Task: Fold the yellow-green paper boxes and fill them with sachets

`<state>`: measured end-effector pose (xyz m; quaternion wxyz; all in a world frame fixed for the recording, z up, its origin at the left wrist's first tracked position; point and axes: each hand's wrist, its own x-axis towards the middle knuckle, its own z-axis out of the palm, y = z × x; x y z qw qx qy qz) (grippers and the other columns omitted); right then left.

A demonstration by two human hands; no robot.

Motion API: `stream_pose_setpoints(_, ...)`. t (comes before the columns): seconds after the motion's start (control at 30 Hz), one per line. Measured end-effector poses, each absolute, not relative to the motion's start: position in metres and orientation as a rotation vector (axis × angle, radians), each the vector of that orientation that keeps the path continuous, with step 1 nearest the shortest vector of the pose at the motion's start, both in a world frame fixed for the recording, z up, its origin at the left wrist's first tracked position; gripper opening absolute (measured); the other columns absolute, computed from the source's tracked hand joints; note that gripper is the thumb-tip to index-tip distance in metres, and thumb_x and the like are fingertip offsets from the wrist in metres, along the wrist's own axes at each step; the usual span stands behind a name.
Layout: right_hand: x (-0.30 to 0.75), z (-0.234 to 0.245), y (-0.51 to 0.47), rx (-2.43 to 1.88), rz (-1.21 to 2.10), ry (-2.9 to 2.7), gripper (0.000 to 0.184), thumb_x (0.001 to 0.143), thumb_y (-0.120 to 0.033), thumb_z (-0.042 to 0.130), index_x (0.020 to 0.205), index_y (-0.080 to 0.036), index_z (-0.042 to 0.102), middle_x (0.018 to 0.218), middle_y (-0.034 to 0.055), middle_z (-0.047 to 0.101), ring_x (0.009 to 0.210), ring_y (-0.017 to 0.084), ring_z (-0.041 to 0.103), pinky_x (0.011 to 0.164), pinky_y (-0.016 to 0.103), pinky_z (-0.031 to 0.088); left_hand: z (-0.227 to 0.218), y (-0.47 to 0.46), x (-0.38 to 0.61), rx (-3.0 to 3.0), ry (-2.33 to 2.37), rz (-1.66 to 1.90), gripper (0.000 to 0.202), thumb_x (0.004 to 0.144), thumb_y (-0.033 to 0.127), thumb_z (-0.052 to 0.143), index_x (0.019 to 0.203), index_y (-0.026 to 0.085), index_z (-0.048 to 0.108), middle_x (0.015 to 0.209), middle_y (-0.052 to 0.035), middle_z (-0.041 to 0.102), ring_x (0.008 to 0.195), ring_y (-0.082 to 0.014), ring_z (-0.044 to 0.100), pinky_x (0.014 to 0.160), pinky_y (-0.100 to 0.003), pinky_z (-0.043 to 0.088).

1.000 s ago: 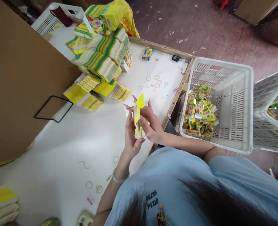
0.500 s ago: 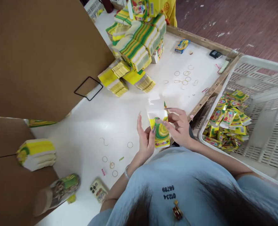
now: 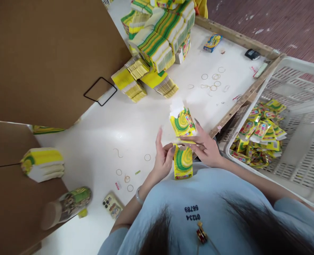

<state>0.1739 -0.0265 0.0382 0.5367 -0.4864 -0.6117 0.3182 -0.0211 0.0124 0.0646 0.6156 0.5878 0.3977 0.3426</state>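
Close to my body, my left hand (image 3: 165, 156) pinches the upper edge of a flat yellow-and-green printed carton (image 3: 183, 164) between thumb and fingers, its forefinger sticking up. Just beyond it is a second small carton (image 3: 182, 123) in the same print, squared out, with white flaps spread at its far end. My right hand (image 3: 208, 146) is at this carton's near end, its fingers closed about the lower edge. Those fingers overlap the top of the flat carton and partly hide where the two meet.
Bundles of flat cartons (image 3: 157, 42) are stacked at the back. At right, a white plastic crate (image 3: 300, 141) holds several filled packets (image 3: 263, 127). Rubber bands (image 3: 215, 76) lie on the white table (image 3: 135, 124). A phone (image 3: 112, 205), a jar (image 3: 68, 205) and brown cardboard boxes (image 3: 48, 60) are at left.
Earlier one flat carton showed between my hands. Now a squared-out carton with spread flaps is beyond it, at my right hand. The flat carton sits slightly lower. The view has shifted slightly.
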Motion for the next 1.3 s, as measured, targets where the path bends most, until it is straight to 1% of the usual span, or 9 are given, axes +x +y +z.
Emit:
stream_pose_setpoints(0.2, 0.185, 0.038, -0.024, -0.946, 0.924, -1.641, 0.048, 0.090, -0.051, 0.074, 0.132, -0.027, 0.070, 0.131, 0.0123, 0.073, 0.114, 0.025, 0.074, 0.090, 0.038, 0.066, 0.071, 0.020, -0.025, 1.526, 0.926, 0.724, 0.048, 0.102, 0.056, 0.051, 0.127, 0.022, 0.073, 0.087, -0.0057, 0.072, 0.073, -0.0147, 0.064, 0.068, -0.027, 0.056)
stream_pose_setpoints(0.37, 0.173, 0.052, -0.023, -1.107, 1.429, -1.317, 0.045, 0.090, -0.025, 0.071, 0.135, -0.025, 0.064, 0.115, 0.0062, 0.074, 0.080, 0.013, 0.073, 0.068, 0.026, 0.065, 0.074, 0.025, -0.024, 1.533, 1.055, 0.692, 0.050, 0.099, 0.050, 0.061, 0.139, 0.021, 0.066, 0.058, 0.0059, 0.052, 0.049, -0.0084, 0.043, 0.047, -0.019, 0.039)
stream_pose_setpoints(0.6, 0.180, 0.061, -0.010, -0.878, 1.702, -1.191, 0.053, 0.093, -0.035, 0.070, 0.144, -0.028, 0.058, 0.122, 0.0066, 0.075, 0.093, 0.015, 0.073, 0.076, 0.032, 0.066, 0.068, 0.025, -0.019, 1.634, 1.051, 0.849, 0.053, 0.106, 0.049, 0.045, 0.152, 0.023, 0.052, 0.092, -0.0062, 0.074, 0.064, -0.0127, 0.059, 0.064, -0.025, 0.053)
stream_pose_setpoints(0.7, 0.183, 0.054, -0.005, -0.941, 1.533, -1.121, 0.041, 0.095, -0.045, 0.068, 0.131, -0.026, 0.070, 0.110, 0.0053, 0.079, 0.093, 0.017, 0.074, 0.080, 0.034, 0.065, 0.063, 0.038, -0.010, 1.749, 0.951, 0.861, 0.059, 0.108, 0.048, 0.039, 0.161, 0.024, 0.035, 0.097, -0.0071, 0.073, 0.063, -0.0137, 0.058, 0.067, -0.028, 0.054)
stream_pose_setpoints(0.8, 0.215, 0.051, -0.009, -1.254, 1.134, -1.139, 0.034, 0.096, -0.050, 0.065, 0.114, -0.025, 0.077, 0.101, 0.0057, 0.080, 0.086, 0.019, 0.074, 0.075, 0.035, 0.065, 0.055, 0.077, 0.006, 1.920, 0.863, 0.887, 0.056, 0.107, 0.051, 0.039, 0.155, 0.023, 0.044, 0.108, -0.0100, 0.071, 0.087, -0.0197, 0.065, 0.084, -0.035, 0.054)
stream_pose_setpoints(0.93, 0.300, 0.055, -0.030, -1.949, 0.421, -1.383, 0.046, 0.100, -0.059, 0.048, 0.114, -0.026, 0.077, 0.107, 0.0176, 0.076, 0.090, 0.030, 0.074, 0.081, 0.053, 0.061, 0.032, 0.160, 0.028, 2.106, 1.045, 0.982, 0.070, 0.084, 0.055, 0.079, 0.138, 0.018, 0.056, 0.130, -0.0173, 0.061, 0.123, -0.0302, 0.055, 0.100, -0.043, 0.048)
stream_pose_setpoints(1.07, 0.342, 0.057, -0.044, -2.322, -0.132, -1.399, 0.069, 0.096, -0.072, 0.045, 0.143, -0.022, 0.059, 0.127, 0.0265, 0.066, 0.133, 0.053, 0.054, 0.106, 0.083, 0.035, 0.006, 0.220, 0.042, 2.073, 1.057, 0.741, 0.041, 0.076, 0.043, 0.089, 0.098, 0.015, 0.068, 0.095, -0.0078, 0.064, 0.090, -0.0217, 0.058, 0.088, -0.039, 0.051)
stream_pose_setpoints(1.17, 0.318, 0.054, -0.027, -2.122, -0.062, -1.448, 0.066, 0.098, -0.067, 0.047, 0.148, -0.023, 0.052, 0.136, 0.0233, 0.063, 0.137, 0.047, 0.053, 0.115, 0.074, 0.036, 0.006, 0.232, 0.044, 2.149, 0.989, 0.778, 0.029, 0.088, 0.043, 0.077, 0.080, 0.017, 0.068, 0.092, -0.0089, 0.065, 0.092, -0.0231, 0.059, 0.090, -0.043, 0.051)
stream_pose_setpoints(1.3, 0.253, 0.048, 0.023, -1.733, 0.066, -1.456, 0.056, 0.102, -0.055, 0.049, 0.146, -0.021, 0.051, 0.140, 0.0180, 0.063, 0.136, 0.037, 0.056, 0.115, 0.064, 0.044, 0.037, 0.211, 0.033, 2.294, 0.849, 1.022, 0.037, 0.098, 0.052, 0.060, 0.095, 0.019, 0.076, 0.119, -0.0138, 0.070, 0.120, -0.0276, 0.061, 0.106, -0.049, 0.047)
